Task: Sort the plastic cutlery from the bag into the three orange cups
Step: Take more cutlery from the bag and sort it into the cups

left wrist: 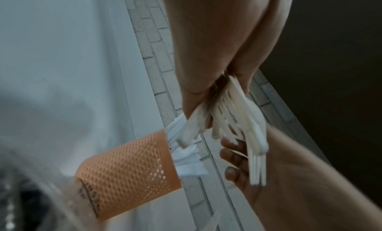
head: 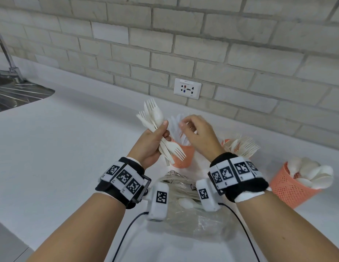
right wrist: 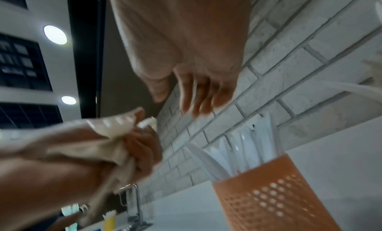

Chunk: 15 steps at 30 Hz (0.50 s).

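My left hand [head: 163,131] grips a bundle of white forks and a spoon [head: 155,121] above the counter, the same bundle [left wrist: 237,128] fanning out in the left wrist view. Just right of it, my right hand [head: 185,127] hovers over the knife cup [head: 184,157] with loose fingers [right wrist: 198,95] that hold nothing. White knives [right wrist: 237,148] stand in that mesh cup [right wrist: 272,195]. The fork cup [head: 226,143] is mostly hidden behind my right wrist. The spoon cup [head: 291,188] stands at the right. The clear bag [head: 183,216] lies under my wrists with a spoon inside.
A steel sink [head: 19,95] with a tap [head: 5,52] sits at the far left. A brick wall with a socket [head: 187,88] backs the white counter [head: 70,148]. Black cables [head: 127,235] run from my wrist cameras toward the front edge.
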{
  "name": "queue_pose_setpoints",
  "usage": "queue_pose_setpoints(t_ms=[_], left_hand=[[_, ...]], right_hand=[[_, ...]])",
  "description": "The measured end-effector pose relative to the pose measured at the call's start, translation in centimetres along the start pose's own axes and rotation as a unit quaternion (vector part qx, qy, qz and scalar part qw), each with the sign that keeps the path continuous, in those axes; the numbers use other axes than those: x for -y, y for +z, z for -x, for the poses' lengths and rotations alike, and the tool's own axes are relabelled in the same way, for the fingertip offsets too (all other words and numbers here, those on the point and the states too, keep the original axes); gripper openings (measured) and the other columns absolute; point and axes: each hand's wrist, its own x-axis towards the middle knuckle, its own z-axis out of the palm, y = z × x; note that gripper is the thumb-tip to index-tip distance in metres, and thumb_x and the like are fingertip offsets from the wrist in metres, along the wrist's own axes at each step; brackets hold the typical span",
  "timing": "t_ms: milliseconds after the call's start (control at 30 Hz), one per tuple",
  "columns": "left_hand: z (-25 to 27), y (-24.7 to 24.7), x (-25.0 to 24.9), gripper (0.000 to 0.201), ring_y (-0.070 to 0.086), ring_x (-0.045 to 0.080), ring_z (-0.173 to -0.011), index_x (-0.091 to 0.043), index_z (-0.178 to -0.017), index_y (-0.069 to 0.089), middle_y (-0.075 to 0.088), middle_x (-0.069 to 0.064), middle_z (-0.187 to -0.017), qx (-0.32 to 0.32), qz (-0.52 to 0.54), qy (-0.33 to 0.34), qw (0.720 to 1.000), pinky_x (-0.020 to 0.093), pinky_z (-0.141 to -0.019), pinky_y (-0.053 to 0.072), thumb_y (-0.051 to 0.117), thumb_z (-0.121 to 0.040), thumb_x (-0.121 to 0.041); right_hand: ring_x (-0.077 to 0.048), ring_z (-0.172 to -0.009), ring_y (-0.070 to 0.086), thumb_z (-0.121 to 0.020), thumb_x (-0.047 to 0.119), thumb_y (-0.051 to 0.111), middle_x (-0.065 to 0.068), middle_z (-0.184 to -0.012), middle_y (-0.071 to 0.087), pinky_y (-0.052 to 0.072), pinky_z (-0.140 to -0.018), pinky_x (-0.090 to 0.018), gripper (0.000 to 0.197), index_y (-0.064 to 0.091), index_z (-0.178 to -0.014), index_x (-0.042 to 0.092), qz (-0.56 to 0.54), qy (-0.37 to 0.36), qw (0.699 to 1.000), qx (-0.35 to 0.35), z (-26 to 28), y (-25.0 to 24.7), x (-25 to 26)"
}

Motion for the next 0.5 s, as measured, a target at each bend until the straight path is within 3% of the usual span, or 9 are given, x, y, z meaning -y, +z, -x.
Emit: queue_pose_setpoints(t_ms=[67,133,233,333,400,500], left_hand=[[-0.1,0.0,0.2,0.029,0.049,0.009,-0.047,-0.013,-0.068,0.046,0.044,-0.003,-0.052,-0.007,-0.024,0.006,1.000,0.022,-0.048,0.047,0.048,-0.095,-0.025],[-0.1,0.2,0.1,0.028,0.049,0.009,-0.047,-0.014,-0.069,0.046,0.045,-0.005,-0.051,-0.016,-0.043,0.011,0.999,0.022,-0.047,0.046,0.050,-0.095,-0.026],[0.2,0.5,0.0,0.026,0.050,0.008,-0.045,-0.013,-0.070,0.049,0.047,-0.005,-0.051,-0.027,-0.051,0.017,0.998,0.019,-0.044,0.044,0.052,-0.093,-0.024],[0.2,0.3,0.0,0.022,0.038,0.008,-0.048,-0.016,-0.072,0.051,0.041,-0.005,-0.055,-0.024,-0.058,0.020,0.998,0.018,-0.044,0.039,0.057,-0.090,-0.026],[0.2,0.1,0.0,0.021,0.034,0.007,-0.050,-0.018,-0.073,0.050,0.037,-0.005,-0.058,-0.013,-0.055,0.015,0.998,0.018,-0.044,0.037,0.058,-0.089,-0.029],[0.4,-0.2,-0.2,0.020,0.035,0.007,-0.047,-0.017,-0.073,0.050,0.037,-0.006,-0.057,0.010,-0.036,-0.004,0.999,0.018,-0.044,0.037,0.056,-0.090,-0.028]], right_hand=[[-0.008,-0.070,0.054,-0.085,0.042,0.061,0.002,-0.081,0.058,0.041,-0.065,-0.021,0.031,0.063,-0.099,0.015,-0.017,0.039,0.988,0.149,0.9,-0.6,0.8],[-0.007,-0.058,0.054,-0.084,0.035,0.065,-0.002,-0.072,0.062,0.040,-0.055,-0.014,0.028,0.066,-0.093,0.008,-0.026,0.046,0.975,0.215,1.6,-0.8,1.0],[0.000,-0.046,0.048,-0.089,0.020,0.060,-0.002,-0.062,0.058,0.037,-0.048,-0.012,0.020,0.066,-0.085,0.001,-0.082,0.061,0.976,0.194,1.8,-1.8,1.0],[-0.005,-0.054,0.052,-0.094,0.015,0.051,0.001,-0.065,0.055,0.042,-0.053,-0.020,0.019,0.059,-0.077,0.013,-0.114,0.093,0.973,0.181,1.6,-2.7,1.1],[-0.010,-0.055,0.058,-0.093,0.007,0.050,-0.005,-0.070,0.057,0.045,-0.048,-0.020,0.020,0.054,-0.075,0.013,-0.182,0.120,0.967,0.133,1.4,-3.3,1.2],[-0.005,-0.042,0.055,-0.086,-0.005,0.055,-0.007,-0.062,0.058,0.043,-0.042,-0.015,0.017,0.056,-0.077,0.009,-0.287,0.128,0.949,0.037,1.0,-4.3,1.2]])
